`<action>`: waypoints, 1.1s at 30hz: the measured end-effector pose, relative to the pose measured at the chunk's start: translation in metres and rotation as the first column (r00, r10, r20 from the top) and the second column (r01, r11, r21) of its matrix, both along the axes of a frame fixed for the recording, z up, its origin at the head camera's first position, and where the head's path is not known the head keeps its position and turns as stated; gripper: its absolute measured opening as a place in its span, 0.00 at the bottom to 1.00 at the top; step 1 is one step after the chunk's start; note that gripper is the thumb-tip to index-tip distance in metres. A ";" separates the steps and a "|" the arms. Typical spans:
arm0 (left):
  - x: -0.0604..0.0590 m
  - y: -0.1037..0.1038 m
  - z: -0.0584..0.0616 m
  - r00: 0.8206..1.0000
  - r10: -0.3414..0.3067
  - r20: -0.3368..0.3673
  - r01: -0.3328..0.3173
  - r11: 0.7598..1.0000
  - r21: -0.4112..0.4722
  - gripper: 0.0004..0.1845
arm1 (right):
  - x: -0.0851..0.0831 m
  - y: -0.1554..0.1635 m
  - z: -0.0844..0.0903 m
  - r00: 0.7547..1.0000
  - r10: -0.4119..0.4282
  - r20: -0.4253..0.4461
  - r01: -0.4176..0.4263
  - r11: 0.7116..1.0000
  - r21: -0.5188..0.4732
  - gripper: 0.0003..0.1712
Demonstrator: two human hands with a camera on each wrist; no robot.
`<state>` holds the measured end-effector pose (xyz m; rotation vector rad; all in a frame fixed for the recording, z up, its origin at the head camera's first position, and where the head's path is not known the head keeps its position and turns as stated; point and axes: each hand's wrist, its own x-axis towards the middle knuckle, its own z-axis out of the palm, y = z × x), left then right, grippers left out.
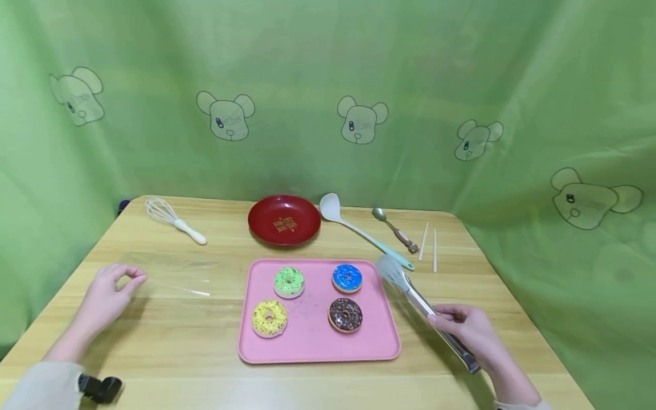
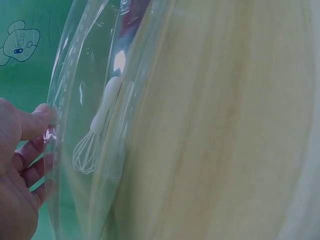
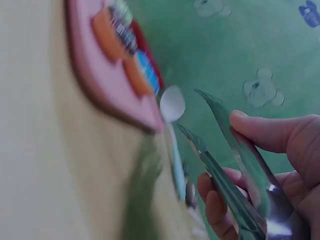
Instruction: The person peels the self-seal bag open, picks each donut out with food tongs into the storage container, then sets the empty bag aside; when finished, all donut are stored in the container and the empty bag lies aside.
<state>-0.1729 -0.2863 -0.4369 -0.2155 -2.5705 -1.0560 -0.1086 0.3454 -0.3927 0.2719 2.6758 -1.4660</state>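
My left hand (image 1: 106, 295) pinches the edge of a clear plastic bag (image 2: 82, 95) between thumb and fingers, holding it just above the left part of the table. My right hand (image 1: 470, 331) grips metal tongs (image 1: 421, 302), their arms spread apart and nothing between their tips. The tongs' tips hover by the right edge of a pink tray (image 1: 318, 346). On that tray lie a green donut (image 1: 281, 287), a yellow donut (image 1: 260, 320), a blue donut (image 1: 355, 280) and a chocolate donut (image 1: 337, 320).
Behind the tray stands a red plate (image 1: 266, 228). A white whisk (image 1: 187, 229) lies at the back left. Toward the back right are a ladle (image 1: 359, 230), a spoon (image 1: 397, 230) and two white sticks (image 1: 435, 250). Green curtain (image 1: 307, 68) encloses the table's back and sides.
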 end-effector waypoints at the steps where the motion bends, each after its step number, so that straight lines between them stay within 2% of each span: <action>1: 0.000 -0.001 0.000 1.000 -0.002 0.007 0.002 1.000 -0.001 0.09 | 0.001 0.003 -0.003 1.000 -0.014 0.002 0.014 1.000 0.021 0.31; 8: -0.001 -0.001 -0.005 1.000 -0.017 0.016 0.017 1.000 -0.014 0.07 | 0.004 0.023 -0.024 0.997 -0.065 -0.034 0.070 0.975 0.211 0.35; 15: -0.003 0.002 -0.005 1.000 -0.019 -0.021 0.019 1.000 -0.012 0.06 | 0.003 0.031 -0.036 0.994 -0.031 -0.103 0.060 0.956 0.286 0.38; 22: 0.000 0.004 -0.004 1.000 -0.014 -0.005 0.014 1.000 -0.018 0.07 | 0.000 0.038 -0.043 0.989 0.002 -0.149 0.053 0.929 0.367 0.37; 28: -0.001 0.006 -0.004 0.999 -0.018 0.034 0.020 0.999 -0.035 0.07 | 0.000 0.043 -0.042 0.988 0.015 -0.153 0.042 0.930 0.364 0.38; 33: -0.004 0.005 -0.004 0.998 -0.017 0.056 0.021 0.998 -0.055 0.08 | -0.001 0.039 -0.035 0.964 0.031 -0.265 0.056 0.948 0.315 0.33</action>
